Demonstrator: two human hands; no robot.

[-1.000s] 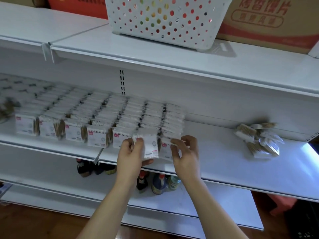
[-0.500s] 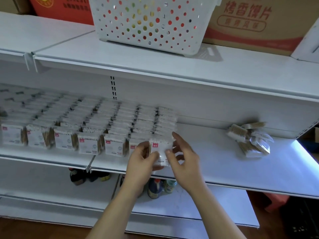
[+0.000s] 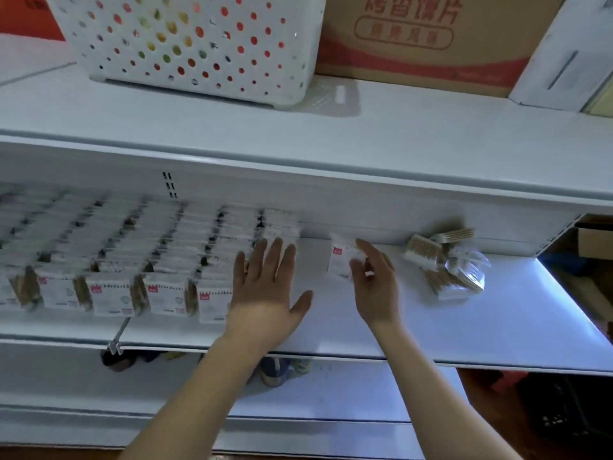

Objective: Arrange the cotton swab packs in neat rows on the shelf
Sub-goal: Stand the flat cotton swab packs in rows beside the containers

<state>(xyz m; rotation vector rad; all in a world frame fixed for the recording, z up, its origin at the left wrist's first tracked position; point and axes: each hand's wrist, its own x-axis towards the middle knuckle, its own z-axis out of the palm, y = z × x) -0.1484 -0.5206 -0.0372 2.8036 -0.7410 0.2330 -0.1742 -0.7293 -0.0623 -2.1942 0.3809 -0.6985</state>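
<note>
Head view shows a white perforated basket [image 3: 195,44] and a cardboard carton [image 3: 428,41] with blurred red Chinese print on the top shelf. On the middle shelf [image 3: 497,327], rowed cotton swab packs [image 3: 109,260] fill the left, the left hand [image 3: 265,290] lying flat with fingers spread over their right end. Right of it the right hand [image 3: 374,280] pinches one red-tagged pack [image 3: 341,260], upright, near a loose heap of packs [image 3: 447,263] at far right.

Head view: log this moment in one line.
left hand flat on packed rows | right hand holds one pack | loose pile right
</note>
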